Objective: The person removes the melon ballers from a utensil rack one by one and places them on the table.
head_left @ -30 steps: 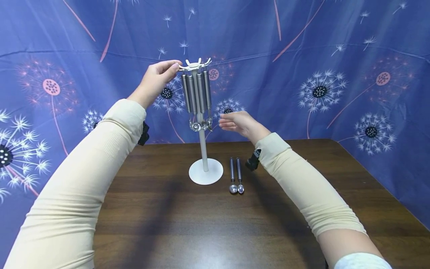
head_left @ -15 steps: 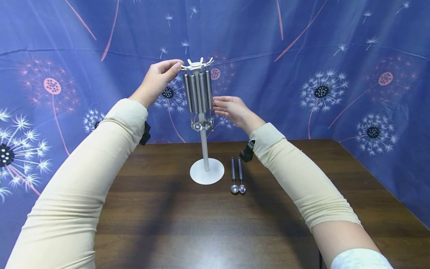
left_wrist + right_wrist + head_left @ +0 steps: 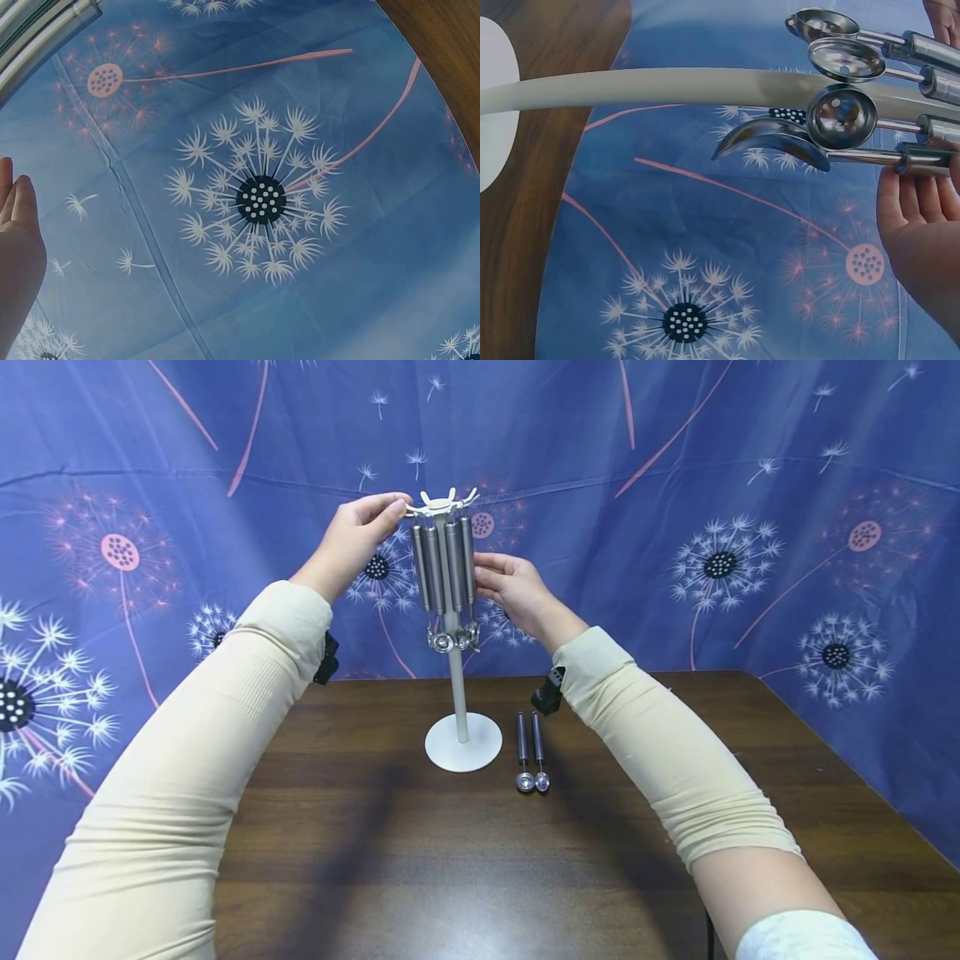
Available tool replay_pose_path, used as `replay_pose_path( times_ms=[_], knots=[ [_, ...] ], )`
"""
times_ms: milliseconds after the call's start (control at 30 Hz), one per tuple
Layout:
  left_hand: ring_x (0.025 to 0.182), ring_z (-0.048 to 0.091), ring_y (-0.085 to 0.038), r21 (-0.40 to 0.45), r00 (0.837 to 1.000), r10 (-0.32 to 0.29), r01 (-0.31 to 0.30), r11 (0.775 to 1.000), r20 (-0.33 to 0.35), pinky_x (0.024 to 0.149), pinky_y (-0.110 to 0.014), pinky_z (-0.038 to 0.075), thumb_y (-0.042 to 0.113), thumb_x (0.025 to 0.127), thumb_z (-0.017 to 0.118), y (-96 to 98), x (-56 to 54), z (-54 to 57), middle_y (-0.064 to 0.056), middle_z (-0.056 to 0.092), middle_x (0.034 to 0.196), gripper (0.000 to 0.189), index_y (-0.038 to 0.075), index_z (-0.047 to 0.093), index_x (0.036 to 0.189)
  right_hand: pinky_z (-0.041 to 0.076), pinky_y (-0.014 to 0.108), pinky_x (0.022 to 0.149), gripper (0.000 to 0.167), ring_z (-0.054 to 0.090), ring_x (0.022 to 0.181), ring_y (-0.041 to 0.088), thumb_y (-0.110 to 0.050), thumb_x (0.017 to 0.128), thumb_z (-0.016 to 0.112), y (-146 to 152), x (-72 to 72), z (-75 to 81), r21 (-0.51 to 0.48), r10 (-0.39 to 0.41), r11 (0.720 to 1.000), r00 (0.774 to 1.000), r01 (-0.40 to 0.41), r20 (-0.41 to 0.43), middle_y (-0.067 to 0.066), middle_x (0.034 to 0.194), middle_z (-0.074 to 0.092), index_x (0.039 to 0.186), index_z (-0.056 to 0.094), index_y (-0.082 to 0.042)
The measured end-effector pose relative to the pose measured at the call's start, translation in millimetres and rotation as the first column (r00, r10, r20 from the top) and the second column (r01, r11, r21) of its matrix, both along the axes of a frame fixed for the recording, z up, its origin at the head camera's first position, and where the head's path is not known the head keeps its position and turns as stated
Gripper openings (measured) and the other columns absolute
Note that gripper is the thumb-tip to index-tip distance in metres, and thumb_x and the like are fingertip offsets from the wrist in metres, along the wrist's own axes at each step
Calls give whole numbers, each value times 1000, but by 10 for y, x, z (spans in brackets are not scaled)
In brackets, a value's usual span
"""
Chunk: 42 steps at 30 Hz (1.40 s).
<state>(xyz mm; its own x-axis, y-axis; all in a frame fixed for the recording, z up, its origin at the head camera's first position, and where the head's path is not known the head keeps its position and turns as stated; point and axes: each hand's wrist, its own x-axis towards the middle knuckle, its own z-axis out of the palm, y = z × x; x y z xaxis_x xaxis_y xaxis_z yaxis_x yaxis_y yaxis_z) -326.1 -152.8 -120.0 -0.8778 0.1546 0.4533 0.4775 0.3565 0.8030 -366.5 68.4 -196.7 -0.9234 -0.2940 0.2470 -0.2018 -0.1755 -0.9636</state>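
Note:
My left hand (image 3: 352,537) pinches the tip of a hook on the white hanging rack (image 3: 455,693), which stands upright on a round base. Several metal scoops with grey handles hang from its hooks, heads down. My right hand (image 3: 522,589) is at the rightmost handle. In the right wrist view, its fingers (image 3: 911,196) lie behind the handle of a utensil with a curved, crescent-shaped head (image 3: 769,140), and the thumb is in front. Beside that head hangs a round scoop (image 3: 842,116). The left wrist view shows part of my left hand (image 3: 19,247) and some handles (image 3: 49,41).
Two more metal scoops, one with a round bowl (image 3: 525,782) and one with a narrower bowl (image 3: 542,782), lie side by side on the brown wooden table (image 3: 420,860), right of the rack's base. A blue dandelion-patterned cloth (image 3: 600,527) hangs behind the table.
My right hand has risen and moved left from beside the scoop heads to the rightmost hanging handle. My left hand keeps its place on the rack's hook.

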Motion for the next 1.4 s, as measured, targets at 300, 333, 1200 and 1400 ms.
replay_pose_path(
  times_ms=[300,333,1200,1400],
  knots=[
    [134,47,-15,1,1000,0,0,1000,-13,111,-21,37,30,101,50,9,7,-2,-11,49,146,46,4,51,139,53,30,94,35,65,83,9,-1,96,57,-10,-11,27,-18,-81,997,995,80,-62,16,119,66,130,56,4],
    [134,47,-15,0,1000,1,-1,1000,-12,112,-21,37,30,101,50,10,11,-1,-11,49,146,45,5,51,139,53,30,92,35,65,81,9,-2,95,58,-9,-11,29,-17,-97,995,993,96,-69,13,113,68,129,57,4],
    [134,46,-16,-9,1000,4,-4,1000,-24,114,-25,35,33,101,52,-14,5,-23,-9,50,145,46,8,52,140,53,30,94,42,63,90,11,-7,88,71,208,12,85,64,-292,954,956,292,-5,2,103,65,128,60,-2],
    [132,47,-15,-21,999,10,-11,1000,-44,113,-25,36,33,100,53,-11,8,-31,-9,51,144,46,9,52,139,54,27,86,41,63,83,11,-9,87,73,263,7,36,127,-335,936,941,328,41,1,100,65,126,63,-3]
  ],
)
